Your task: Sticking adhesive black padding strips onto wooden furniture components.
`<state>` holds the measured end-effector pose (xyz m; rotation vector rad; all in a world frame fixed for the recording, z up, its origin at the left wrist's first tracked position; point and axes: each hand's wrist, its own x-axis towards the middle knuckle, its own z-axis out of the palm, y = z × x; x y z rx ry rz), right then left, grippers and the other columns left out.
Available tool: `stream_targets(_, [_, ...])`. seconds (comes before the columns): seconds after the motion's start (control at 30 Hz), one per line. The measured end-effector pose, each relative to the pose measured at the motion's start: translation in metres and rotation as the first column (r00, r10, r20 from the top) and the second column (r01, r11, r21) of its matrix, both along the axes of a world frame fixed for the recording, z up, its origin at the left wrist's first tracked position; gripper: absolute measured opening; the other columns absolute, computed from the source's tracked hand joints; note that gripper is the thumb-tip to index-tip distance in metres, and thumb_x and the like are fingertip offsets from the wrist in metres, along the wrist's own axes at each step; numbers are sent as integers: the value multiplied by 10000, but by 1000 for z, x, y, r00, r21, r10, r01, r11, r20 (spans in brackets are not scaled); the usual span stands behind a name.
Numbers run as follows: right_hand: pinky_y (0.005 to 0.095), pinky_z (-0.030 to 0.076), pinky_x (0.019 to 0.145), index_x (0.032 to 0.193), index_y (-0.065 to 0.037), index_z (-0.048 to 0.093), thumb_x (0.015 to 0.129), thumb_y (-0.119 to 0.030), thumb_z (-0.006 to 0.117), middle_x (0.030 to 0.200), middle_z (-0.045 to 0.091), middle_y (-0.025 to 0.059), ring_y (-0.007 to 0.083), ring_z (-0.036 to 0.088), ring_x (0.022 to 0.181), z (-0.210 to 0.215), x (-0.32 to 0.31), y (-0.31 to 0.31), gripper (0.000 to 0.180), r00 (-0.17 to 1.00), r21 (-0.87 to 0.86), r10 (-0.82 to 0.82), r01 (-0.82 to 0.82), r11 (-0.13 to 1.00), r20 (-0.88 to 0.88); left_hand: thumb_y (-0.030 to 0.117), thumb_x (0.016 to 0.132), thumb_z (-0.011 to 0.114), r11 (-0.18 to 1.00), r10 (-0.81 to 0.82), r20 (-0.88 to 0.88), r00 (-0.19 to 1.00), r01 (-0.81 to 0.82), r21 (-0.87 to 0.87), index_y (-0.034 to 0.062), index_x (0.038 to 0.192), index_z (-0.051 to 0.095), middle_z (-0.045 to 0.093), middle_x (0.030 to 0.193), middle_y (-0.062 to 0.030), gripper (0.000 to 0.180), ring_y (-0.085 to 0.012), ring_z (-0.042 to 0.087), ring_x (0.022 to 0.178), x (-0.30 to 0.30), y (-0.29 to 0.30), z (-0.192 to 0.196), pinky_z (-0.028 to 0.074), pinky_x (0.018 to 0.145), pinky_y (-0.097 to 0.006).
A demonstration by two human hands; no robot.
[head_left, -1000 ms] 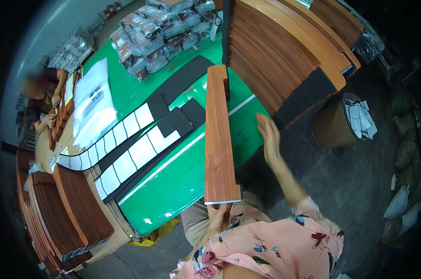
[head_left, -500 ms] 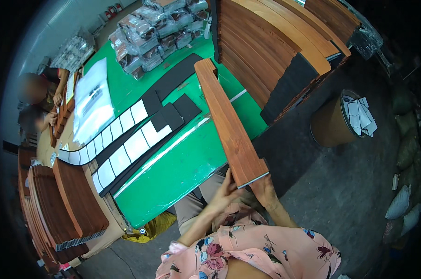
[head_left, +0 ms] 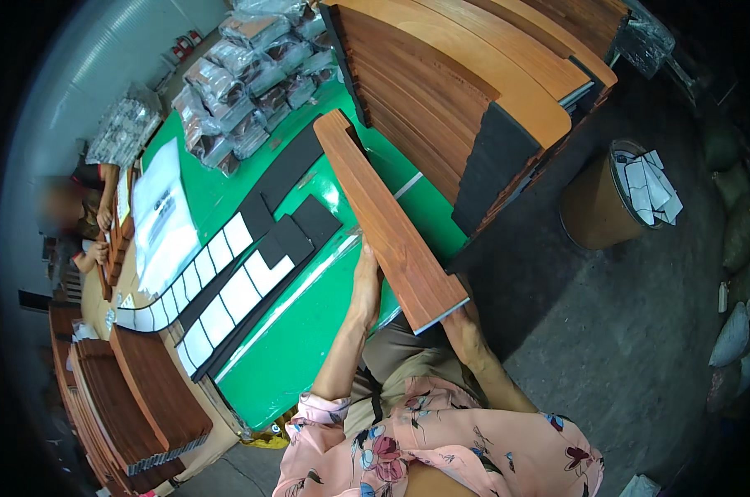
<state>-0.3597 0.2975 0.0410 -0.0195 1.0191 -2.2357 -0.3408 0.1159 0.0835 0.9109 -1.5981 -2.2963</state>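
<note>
A long reddish-brown wooden board (head_left: pixel 391 228) with a notch at each end slants over the green table, its near end close to my lap. My left hand (head_left: pixel 365 282) is closed on its left edge, about midway along, with the fingers partly hidden. At the near end, my right hand (head_left: pixel 462 321) grips the right side from below, most of its fingers behind the wood. Left of the board lie black foam strips (head_left: pixel 296 236) and rows of white backing-paper squares (head_left: pixel 230 298) on black strips.
Wrapped bundles (head_left: pixel 234 91) are piled on the green table (head_left: pixel 267 389). Curved wooden boards (head_left: pixel 425 99) stack at the far right, others (head_left: pixel 147 389) at the left. A brown bin (head_left: pixel 594 207) holds white scraps. Across the table, a person's hands (head_left: pixel 102 236) touch wooden pieces beside a white plastic sheet (head_left: pixel 164 215).
My left hand has moved from the board's near end up along its left edge. My right hand stays near the end. The view has shifted slightly.
</note>
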Motion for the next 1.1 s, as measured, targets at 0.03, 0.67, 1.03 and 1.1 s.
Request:
stream_targets(0.03, [401, 298, 1060, 1398, -103, 266, 903, -315, 555, 1368, 368, 56, 195, 336, 1290, -2, -6, -5, 611, 1000, -14, 6, -6, 1000, -2, 628, 901, 316, 1000, 19, -27, 999, -19, 0, 110, 1420, 238, 328, 1413, -122, 738, -265, 318, 1303, -7, -4, -3, 251, 1078, -433])
stream_targets(0.67, [463, 99, 1112, 1451, -87, 136, 955, -200, 432, 1498, 164, 106, 243, 134, 1393, 34, -16, -19, 589, 967, 61, 42, -59, 996, 252, 686, 877, 240, 982, 85, -4, 996, -83, 167, 55, 1413, 224, 316, 1407, -183, 828, -282, 325, 1299, -53, -8, 4, 270, 1068, -428])
stream_targets(1.03, [476, 159, 1101, 1437, -38, 185, 932, -245, 457, 1477, 233, 114, 249, 185, 1376, 41, -46, -22, 609, 991, 139, -39, 21, 990, 124, 683, 863, 325, 991, 135, -54, 989, -135, -2, 98, 1436, 162, 266, 1444, -161, 835, -281, 252, 1338, -78, -1, -2, 205, 1097, -425])
stream_targets(1.1, [479, 169, 1094, 1436, -42, 193, 924, -245, 466, 1476, 239, 107, 243, 197, 1371, 37, -47, -23, 616, 994, 146, -19, 3, 989, 107, 674, 873, 304, 992, 125, -66, 990, -125, 5, 100, 1437, 169, 264, 1450, -150, 817, -280, 239, 1345, -81, -7, -4, 192, 1099, -434])
